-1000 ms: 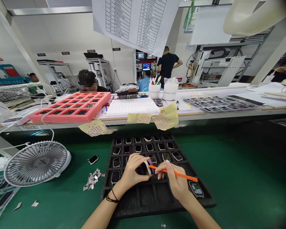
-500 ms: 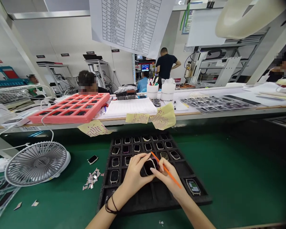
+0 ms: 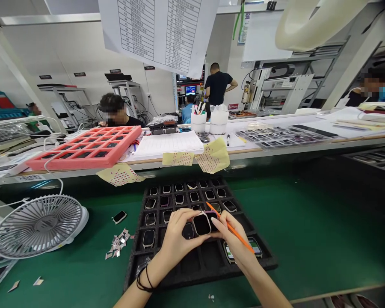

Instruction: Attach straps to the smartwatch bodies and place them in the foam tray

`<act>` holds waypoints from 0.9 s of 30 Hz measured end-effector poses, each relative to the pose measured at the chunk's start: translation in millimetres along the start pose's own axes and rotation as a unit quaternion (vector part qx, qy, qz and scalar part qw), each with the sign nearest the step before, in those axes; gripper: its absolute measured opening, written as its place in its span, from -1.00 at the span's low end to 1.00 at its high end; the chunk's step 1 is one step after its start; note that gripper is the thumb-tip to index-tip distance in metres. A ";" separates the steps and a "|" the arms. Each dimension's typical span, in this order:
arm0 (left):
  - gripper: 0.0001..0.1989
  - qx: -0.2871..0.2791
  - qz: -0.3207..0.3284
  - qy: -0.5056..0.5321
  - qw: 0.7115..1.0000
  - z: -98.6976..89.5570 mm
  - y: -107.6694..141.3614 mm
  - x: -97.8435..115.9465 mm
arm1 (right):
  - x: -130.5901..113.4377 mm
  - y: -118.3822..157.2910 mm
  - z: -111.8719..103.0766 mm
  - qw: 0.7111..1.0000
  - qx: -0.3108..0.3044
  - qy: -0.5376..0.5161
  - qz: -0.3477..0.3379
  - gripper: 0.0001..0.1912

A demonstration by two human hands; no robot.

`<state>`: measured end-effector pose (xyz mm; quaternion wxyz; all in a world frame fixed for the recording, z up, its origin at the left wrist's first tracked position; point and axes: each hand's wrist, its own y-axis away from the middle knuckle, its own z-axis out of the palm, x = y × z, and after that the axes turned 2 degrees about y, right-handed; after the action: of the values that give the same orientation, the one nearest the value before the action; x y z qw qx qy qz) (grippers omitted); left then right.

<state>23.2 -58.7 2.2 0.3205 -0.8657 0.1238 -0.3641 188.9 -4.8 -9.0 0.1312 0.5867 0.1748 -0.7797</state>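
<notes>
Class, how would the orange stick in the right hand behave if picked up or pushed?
Probably light and stiff: the orange stick looks thin yet runs straight past the right hand. Being slender, it might roll if laid on the foam tray.

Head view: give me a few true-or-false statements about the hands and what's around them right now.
The left hand holds a smartwatch: true.
The black foam tray holds rows of watches: true.
The orange stick lies untouched in the tray: false, the right hand holds it.
The desk fan stands to the right of the tray: false, it stands to the left.
</notes>
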 end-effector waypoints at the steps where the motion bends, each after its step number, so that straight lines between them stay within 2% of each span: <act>1: -0.58 0.007 -0.016 0.012 1.000 -0.2 0.9 -1.5 | -1.1 0.0 -0.9 1.000 0.004 -0.002 -0.004 -0.52; 5: -0.59 0.018 -0.085 0.066 0.994 0.6 2.2 -7.4 | -4.8 -0.9 -8.2 1.000 -0.005 0.020 -0.014 -0.54; 7: -0.60 0.002 -0.110 0.079 0.991 4.6 1.2 -10.6 | -2.8 -4.3 -15.8 0.994 0.010 0.097 -0.042 -0.56; 9: -0.60 -0.031 -0.136 0.084 0.987 12.5 0.0 -15.5 | 3.3 -10.6 -25.3 0.966 0.050 0.238 -0.087 -0.55; 12: -0.60 -0.122 -0.154 0.063 0.979 29.7 -0.7 -27.9 | 19.7 -22.4 -37.7 0.894 0.079 0.423 -0.123 -0.53; 15: -0.63 -0.176 -0.138 -0.005 0.975 45.3 -0.1 -42.3 | 37.8 -30.2 -43.1 0.872 0.064 0.471 -0.117 -0.51; 18: -0.64 -0.175 -0.126 -0.048 0.975 51.2 0.1 -49.6 | 45.8 -28.2 -47.8 0.863 0.057 0.489 -0.110 -0.51; 22: -0.69 -0.187 -0.077 -0.103 0.974 49.6 -0.9 -38.3 | 34.7 -10.8 -71.1 0.843 0.086 0.520 -0.105 -0.56; 24: -0.78 -0.203 -0.040 -0.121 0.971 52.8 -1.0 -26.5 | 27.1 0.5 -88.8 0.809 0.125 0.566 -0.099 -0.57; 27: -0.81 -0.247 0.016 -0.134 0.960 67.1 0.5 -10.2 | 24.2 14.6 -110.6 0.737 0.166 0.647 -0.100 -0.50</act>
<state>63.7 -23.4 -39.3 0.1164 -0.9567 0.1798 -0.1972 284.3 29.2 -61.7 -0.1919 0.9416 0.1428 -0.2370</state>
